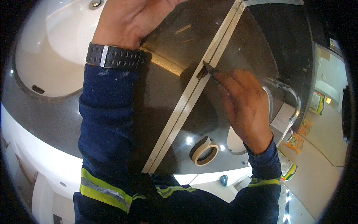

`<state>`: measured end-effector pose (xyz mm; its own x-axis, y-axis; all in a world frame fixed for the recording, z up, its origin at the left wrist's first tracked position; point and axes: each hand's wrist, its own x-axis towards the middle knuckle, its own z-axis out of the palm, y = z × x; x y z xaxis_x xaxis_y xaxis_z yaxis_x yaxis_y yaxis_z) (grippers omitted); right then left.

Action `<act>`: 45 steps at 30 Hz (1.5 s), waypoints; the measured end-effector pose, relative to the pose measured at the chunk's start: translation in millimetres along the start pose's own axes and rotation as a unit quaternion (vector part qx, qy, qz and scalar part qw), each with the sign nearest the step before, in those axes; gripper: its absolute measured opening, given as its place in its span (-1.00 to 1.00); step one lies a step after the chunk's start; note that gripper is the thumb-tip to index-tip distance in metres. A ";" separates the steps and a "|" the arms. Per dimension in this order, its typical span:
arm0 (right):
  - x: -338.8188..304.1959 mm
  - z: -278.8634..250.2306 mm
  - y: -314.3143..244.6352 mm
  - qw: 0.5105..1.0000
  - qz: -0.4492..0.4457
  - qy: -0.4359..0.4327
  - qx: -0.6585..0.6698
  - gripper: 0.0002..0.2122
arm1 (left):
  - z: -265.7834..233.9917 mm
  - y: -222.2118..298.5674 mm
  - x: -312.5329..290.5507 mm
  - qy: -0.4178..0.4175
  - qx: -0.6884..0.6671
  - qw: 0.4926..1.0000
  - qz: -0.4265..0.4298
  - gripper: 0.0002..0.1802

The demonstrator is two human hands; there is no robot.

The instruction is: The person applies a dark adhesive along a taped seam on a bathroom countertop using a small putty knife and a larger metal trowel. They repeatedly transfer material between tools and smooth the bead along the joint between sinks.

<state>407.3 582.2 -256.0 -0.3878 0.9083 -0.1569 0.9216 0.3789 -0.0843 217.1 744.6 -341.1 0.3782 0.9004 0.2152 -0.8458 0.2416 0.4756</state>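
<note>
Two pale strips of masking tape run side by side along a narrow seam on a glossy dark countertop. My right hand is closed on a small dark pointed tool, whose exact kind I cannot make out. Its tip meets the seam between the strips, where a short dark patch shows. My left hand reaches over the counter at the top, wrist bent, with most fingers cut off by the picture's edge. A roll of masking tape lies on the counter near its front edge.
At the left a white basin is set into the counter. Another white basin shows partly behind my right hand. A chrome faucet and a white box stand at the right. Orange packets lie farther right.
</note>
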 end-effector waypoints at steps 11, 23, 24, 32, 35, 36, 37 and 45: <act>-8.4 8.2 -17.0 1.000 -0.019 0.003 0.010 -0.73 | 1.5 2.2 0.1 0.035 -0.016 0.999 -0.012 -0.77; -80.9 -24.0 1.0 0.834 0.306 0.196 0.416 -0.81 | 15.5 9.2 -8.3 0.114 -0.001 0.993 -0.018 -0.71; -98.6 -23.2 1.9 0.792 0.314 0.218 0.477 -0.81 | 18.5 8.5 -8.4 0.123 -0.007 0.992 -0.021 -0.71; -208.7 9.5 -29.4 0.465 0.309 0.267 0.786 -0.70 | 108.5 49.5 -103.4 0.182 0.118 0.975 -0.042 -0.62; -212.6 -2.5 -54.0 0.357 0.273 0.275 0.850 -0.70 | 157.1 45.0 -192.5 0.274 0.161 0.945 -0.073 -0.60; -216.0 1.5 -57.3 0.352 0.219 0.267 0.870 -0.69 | 170.0 41.8 -220.9 0.274 0.143 0.946 -0.096 -0.60; -219.0 -12.5 -68.0 0.363 0.198 0.253 0.874 -0.68 | 185.6 39.1 -247.2 0.279 0.126 0.945 -0.120 -0.60; -258.8 -126.7 -146.0 0.671 -0.012 0.178 0.720 -0.62 | 346.8 59.0 -320.9 0.216 0.123 0.961 -0.120 -0.56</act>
<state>375.3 314.3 -78.4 -0.1372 0.9870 0.0839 -0.1554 0.0623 -0.9859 176.3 344.4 -86.3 0.3157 0.9082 -0.2748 -0.6184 0.4166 0.6663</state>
